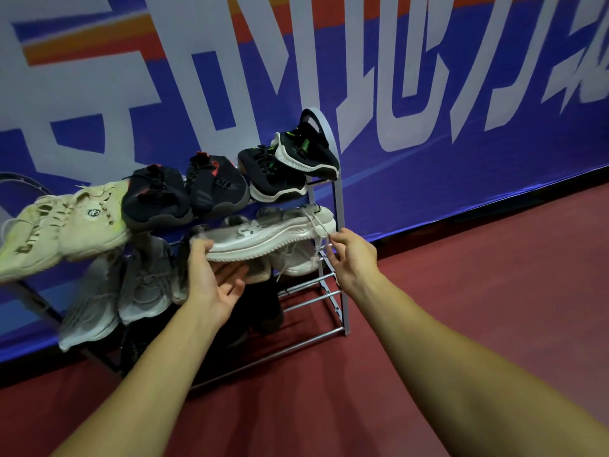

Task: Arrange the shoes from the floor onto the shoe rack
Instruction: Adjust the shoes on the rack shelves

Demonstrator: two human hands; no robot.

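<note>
A grey metal shoe rack [339,206] stands against the blue banner wall. A white sneaker [263,237] lies on its side on the middle shelf, sole toward me. My left hand [211,282] is at its heel end, thumb on the sole edge and fingers spread loosely underneath. At the toe end, the curled fingertips of my right hand [352,255] pinch the toe and lace. The top shelf carries beige sneakers [62,232], black shoes with red trim [184,192] and black-and-green sneakers [293,159]. Grey sneakers [138,282] hang on the middle shelf at left.
Dark shoes [260,311] sit on the lower bars behind my left hand. Red floor [461,291] stretches to the right of the rack and in front of it. The rack's bare lower rails [306,291] show at right. The banner wall [428,94] runs close behind.
</note>
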